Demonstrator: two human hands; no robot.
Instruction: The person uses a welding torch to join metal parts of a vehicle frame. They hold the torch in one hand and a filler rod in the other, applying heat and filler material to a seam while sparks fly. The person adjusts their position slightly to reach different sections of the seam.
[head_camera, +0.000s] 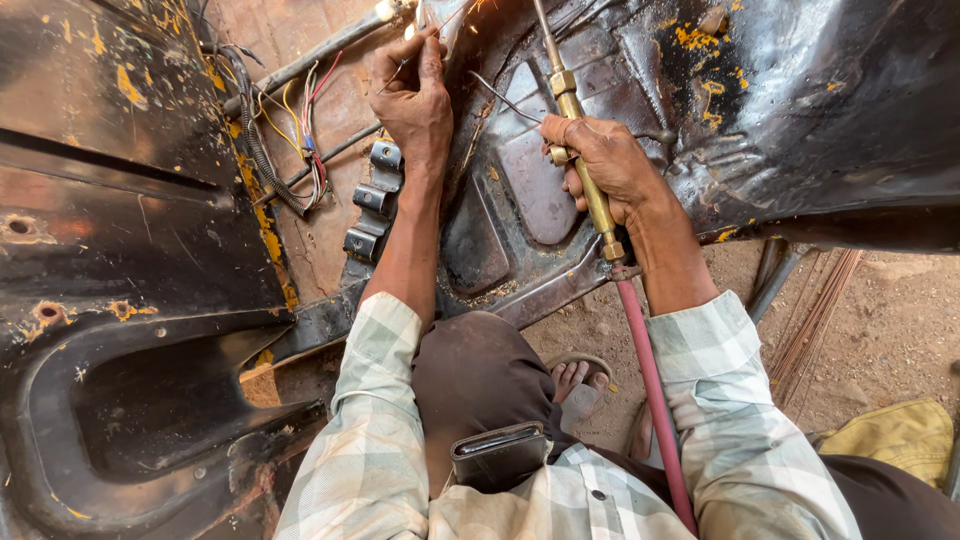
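Observation:
My right hand (600, 165) grips a brass gas torch (578, 135) by its handle; the torch tip points up toward the top edge, where sparks show. A red hose (650, 400) runs from the torch down past my right sleeve. My left hand (415, 95) pinches a thin filler rod (398, 70) near the sparks, resting on the edge of a black sheet-metal body panel (520, 190). Both arms wear pale checked sleeves. My knee and sandalled foot (580, 380) sit below the panel.
Loose coloured wires (305, 130) and a black bracket (372, 210) lie left of my left arm. A large black dented panel (130, 300) fills the left side. Thin metal rods (815, 320) lie on sandy ground at right, near a yellow cloth (895, 435). A dark wallet (497, 455) sits in my shirt pocket.

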